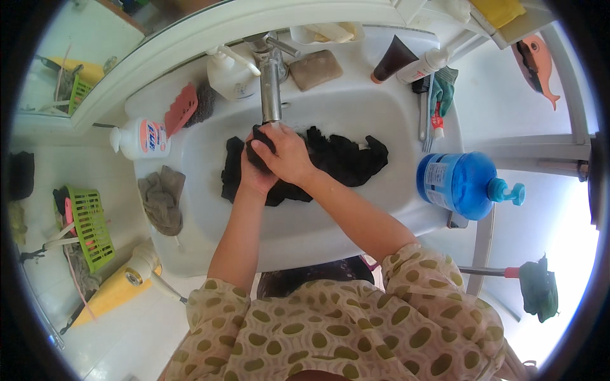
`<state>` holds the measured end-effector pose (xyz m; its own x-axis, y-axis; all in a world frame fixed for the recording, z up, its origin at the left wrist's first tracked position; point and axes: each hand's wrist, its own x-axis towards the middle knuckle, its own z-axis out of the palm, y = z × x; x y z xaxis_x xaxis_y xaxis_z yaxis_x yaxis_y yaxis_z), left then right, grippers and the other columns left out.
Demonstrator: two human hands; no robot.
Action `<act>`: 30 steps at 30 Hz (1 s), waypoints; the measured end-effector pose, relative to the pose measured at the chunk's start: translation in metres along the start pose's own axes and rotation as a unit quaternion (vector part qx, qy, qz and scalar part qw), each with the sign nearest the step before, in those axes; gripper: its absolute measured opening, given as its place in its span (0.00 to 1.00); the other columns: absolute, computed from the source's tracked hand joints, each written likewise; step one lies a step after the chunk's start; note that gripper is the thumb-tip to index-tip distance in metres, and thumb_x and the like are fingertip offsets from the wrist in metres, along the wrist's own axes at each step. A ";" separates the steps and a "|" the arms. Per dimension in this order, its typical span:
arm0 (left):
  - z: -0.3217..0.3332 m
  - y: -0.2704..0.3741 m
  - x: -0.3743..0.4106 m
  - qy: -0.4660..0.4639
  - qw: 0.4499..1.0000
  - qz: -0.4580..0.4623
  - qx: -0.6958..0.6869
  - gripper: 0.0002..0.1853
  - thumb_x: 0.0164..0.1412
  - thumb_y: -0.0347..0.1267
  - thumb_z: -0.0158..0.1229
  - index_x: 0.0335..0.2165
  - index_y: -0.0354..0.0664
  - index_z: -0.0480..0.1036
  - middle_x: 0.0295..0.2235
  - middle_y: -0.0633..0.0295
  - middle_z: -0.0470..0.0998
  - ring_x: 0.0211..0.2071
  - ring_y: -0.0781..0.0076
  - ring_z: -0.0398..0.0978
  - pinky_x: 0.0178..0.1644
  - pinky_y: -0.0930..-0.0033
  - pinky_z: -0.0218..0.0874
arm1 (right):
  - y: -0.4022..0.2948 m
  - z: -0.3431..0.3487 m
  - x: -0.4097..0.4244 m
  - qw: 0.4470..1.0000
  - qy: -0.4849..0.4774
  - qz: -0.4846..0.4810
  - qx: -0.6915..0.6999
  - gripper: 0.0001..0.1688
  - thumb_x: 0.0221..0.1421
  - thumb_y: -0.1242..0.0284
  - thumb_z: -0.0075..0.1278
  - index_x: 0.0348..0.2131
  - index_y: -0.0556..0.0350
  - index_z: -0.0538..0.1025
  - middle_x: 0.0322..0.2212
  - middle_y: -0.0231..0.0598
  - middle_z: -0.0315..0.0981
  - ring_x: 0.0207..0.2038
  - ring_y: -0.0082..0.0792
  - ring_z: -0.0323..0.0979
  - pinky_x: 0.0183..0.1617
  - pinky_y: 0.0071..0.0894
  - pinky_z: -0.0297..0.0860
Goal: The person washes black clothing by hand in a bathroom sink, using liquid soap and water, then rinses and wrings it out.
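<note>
My left hand [259, 166] and my right hand [288, 155] are pressed together around a bunched part of a black cloth [261, 147], just below the spout of the metal faucet [270, 90]. More black cloth [352, 159] lies spread in the basin of the white sink [295, 238], on both sides of my hands. My right hand lies over the bunch from the right, and my left hand cups it from the left and below. Some of the cloth is hidden behind my hands and wrists.
A blue pump bottle [457, 183] lies on the right rim. A grey-brown cloth [163, 200] and a white pump bottle [143, 138] are at the left. Behind the basin are a soap bar [316, 70], a dark tube [393, 59] and a white pump dispenser [231, 74]. A green basket [90, 228] hangs left.
</note>
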<state>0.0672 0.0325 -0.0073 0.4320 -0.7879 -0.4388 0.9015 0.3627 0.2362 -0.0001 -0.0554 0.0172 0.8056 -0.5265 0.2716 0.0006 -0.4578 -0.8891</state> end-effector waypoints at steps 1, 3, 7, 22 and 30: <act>-0.005 0.002 0.002 -0.011 1.000 0.003 -0.011 0.23 0.60 0.47 0.42 0.46 0.43 0.69 0.46 0.59 0.72 0.49 0.62 0.68 0.55 0.57 0.58 | 0.002 -0.004 0.000 0.999 -0.001 -0.039 0.011 0.16 0.54 0.66 0.47 0.41 0.54 0.72 0.33 0.52 0.71 0.36 0.53 0.69 0.41 0.47 0.65; -0.012 0.010 0.007 -0.012 0.999 0.006 -0.043 0.23 0.59 0.46 0.45 0.47 0.45 0.69 0.46 0.60 0.73 0.49 0.62 0.69 0.56 0.55 0.58 | 0.014 -0.013 0.000 0.979 -0.001 0.154 0.137 0.16 0.56 0.66 0.45 0.42 0.54 0.71 0.34 0.52 0.71 0.38 0.52 0.69 0.41 0.46 0.66; -0.018 0.031 -0.005 -0.013 0.996 0.032 -0.080 0.21 0.59 0.40 0.41 0.43 0.39 0.71 0.45 0.55 0.73 0.49 0.55 0.68 0.58 0.54 0.56 | 0.062 -0.027 -0.001 0.963 -0.016 0.254 -0.088 0.13 0.56 0.69 0.45 0.40 0.54 0.71 0.36 0.49 0.70 0.40 0.50 0.70 0.42 0.42 0.68; -0.009 0.044 -0.037 -0.007 0.993 0.071 -0.096 0.17 0.56 0.38 0.45 0.38 0.38 0.73 0.42 0.54 0.74 0.47 0.53 0.69 0.56 0.54 0.58 | 0.071 -0.010 -0.042 0.872 -0.286 0.098 -0.385 0.19 0.48 0.73 0.49 0.43 0.53 0.73 0.51 0.36 0.64 0.47 0.40 0.65 0.50 0.38 0.62; -0.002 0.035 -0.030 0.043 0.992 0.072 -0.092 0.17 0.57 0.39 0.45 0.37 0.38 0.72 0.41 0.55 0.75 0.46 0.53 0.70 0.56 0.53 0.58 | 0.071 -0.010 -0.051 0.811 -0.310 -0.017 -0.495 0.29 0.50 0.68 0.46 0.53 0.53 0.66 0.51 0.35 0.63 0.47 0.36 0.63 0.48 0.34 0.60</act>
<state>0.0857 0.0694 0.0125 0.5496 -0.6789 -0.4868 0.8169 0.5588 0.1431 -0.0474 -0.0681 -0.0560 0.9583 -0.1804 -0.2218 -0.1999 -0.9774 -0.0689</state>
